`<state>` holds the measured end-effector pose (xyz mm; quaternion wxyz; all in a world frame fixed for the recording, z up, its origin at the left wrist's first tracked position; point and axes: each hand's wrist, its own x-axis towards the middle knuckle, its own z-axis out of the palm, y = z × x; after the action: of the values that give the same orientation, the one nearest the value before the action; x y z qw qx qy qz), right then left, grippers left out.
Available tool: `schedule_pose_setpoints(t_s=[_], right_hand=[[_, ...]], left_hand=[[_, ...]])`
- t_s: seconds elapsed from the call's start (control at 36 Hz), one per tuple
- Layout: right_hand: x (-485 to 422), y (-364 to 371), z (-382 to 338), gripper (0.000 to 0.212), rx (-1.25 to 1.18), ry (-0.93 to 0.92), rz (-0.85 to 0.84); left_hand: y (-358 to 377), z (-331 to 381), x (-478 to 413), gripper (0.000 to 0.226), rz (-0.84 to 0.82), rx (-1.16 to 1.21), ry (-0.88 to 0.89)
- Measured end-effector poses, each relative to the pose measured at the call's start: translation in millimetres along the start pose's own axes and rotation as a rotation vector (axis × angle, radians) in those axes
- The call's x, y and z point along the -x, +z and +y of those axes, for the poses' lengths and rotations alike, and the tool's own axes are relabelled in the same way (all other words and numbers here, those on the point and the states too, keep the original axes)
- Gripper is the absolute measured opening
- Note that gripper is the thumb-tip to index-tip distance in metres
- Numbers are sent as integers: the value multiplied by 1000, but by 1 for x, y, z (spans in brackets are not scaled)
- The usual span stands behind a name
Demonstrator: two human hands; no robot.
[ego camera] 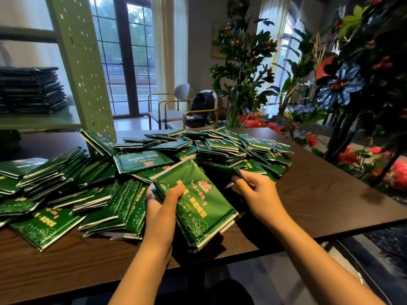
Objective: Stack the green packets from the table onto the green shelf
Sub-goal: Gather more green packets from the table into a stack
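Left hand [161,208] gripping a packet bundle [198,208] at the table's [319,201] near edge; right hand [257,190] pinching one packet [222,170] from the heap [154,159] sprawling centre-left; green shelf [83,69] standing at far-left corner, carrying a dark stack [30,91]; plants [242,62] lining the right side.

packets [154,160] heaped on table [323,194], shelf [39,122] behind left

- The glossy green foil packet [198,208] gripped in the left hand [161,208] bears pink and yellow characters under a pink emblem, upside down to the camera and too blurred to read.
- The loose green packets [143,161] on the dark wooden tabletop [319,194] carry the same print, equally illegible.
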<state>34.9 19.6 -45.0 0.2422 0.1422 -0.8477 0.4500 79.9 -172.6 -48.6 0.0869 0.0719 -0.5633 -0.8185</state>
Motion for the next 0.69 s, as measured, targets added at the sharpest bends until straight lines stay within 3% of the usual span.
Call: schedule_pose_setpoints(t_s=[0.06,0.19,0.33,0.39,0.47,0.56,0.64,0.69], right_hand=[[-1,-4,-4,35,-76,-16,56],[4,-11,-24,50,-225,-134,177],[15,-9,-41,17,-353,-213,142],[20,-6,-43,22,-371,-224,117],[27,-4,-46,33,-283,-345,52],[30,-5,-48,31,-156,-517,8],[32,-5,-48,31,-74,-599,-62],[33,-3,-45,33,3,-622,-112]], left_hand=[[-1,-1,-1,124,-11,-27,9],[-3,-3,-3,120,-18,-27,1],[-4,-7,-6,122,-8,-20,15],[-5,-9,-8,126,-22,-33,8],[-5,-9,-8,131,-52,-52,18],[-3,-8,-9,125,-56,-56,37],[-4,-11,-13,115,-36,-36,39],[-5,-15,-16,119,-28,-17,38]])
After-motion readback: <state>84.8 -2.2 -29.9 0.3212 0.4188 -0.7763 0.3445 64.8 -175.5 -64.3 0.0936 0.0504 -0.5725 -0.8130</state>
